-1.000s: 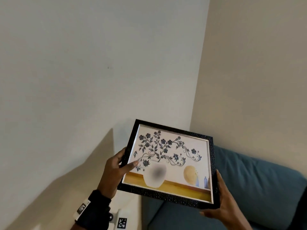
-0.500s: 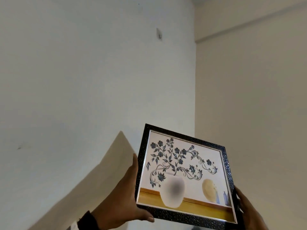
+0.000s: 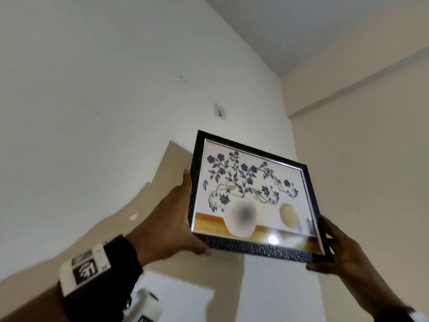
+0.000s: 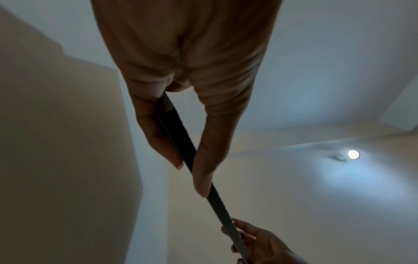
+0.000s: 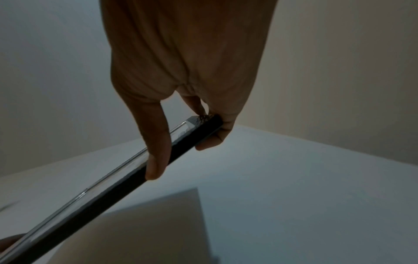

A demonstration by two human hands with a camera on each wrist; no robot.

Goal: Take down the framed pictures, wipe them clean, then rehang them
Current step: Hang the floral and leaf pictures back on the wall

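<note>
A black-framed picture (image 3: 250, 201) of blue flowers and a pale vase is held up in front of the white wall, tilted. My left hand (image 3: 171, 219) grips its lower left corner, thumb along the bottom edge. My right hand (image 3: 334, 249) grips the lower right corner. A small metal wall hook (image 3: 220, 110) sits on the wall above the frame's upper left corner, apart from it. In the left wrist view the frame's thin dark edge (image 4: 181, 141) runs between thumb and fingers of the left hand (image 4: 192, 160). The right wrist view shows the right hand (image 5: 178, 142) pinching the frame's edge (image 5: 113, 192).
The room's corner (image 3: 287, 126) lies just right of the frame, with a beige side wall (image 3: 371, 159) and the ceiling (image 3: 301, 24) above. A ceiling lamp (image 4: 353, 154) glows in the left wrist view. The frame's shadow (image 3: 176, 159) falls on the wall at its left.
Both hands have raised the frame up the wall toward the hook. The view has tilted up: the blue sofa has dropped out of sight and the hook and ceiling have come in.
</note>
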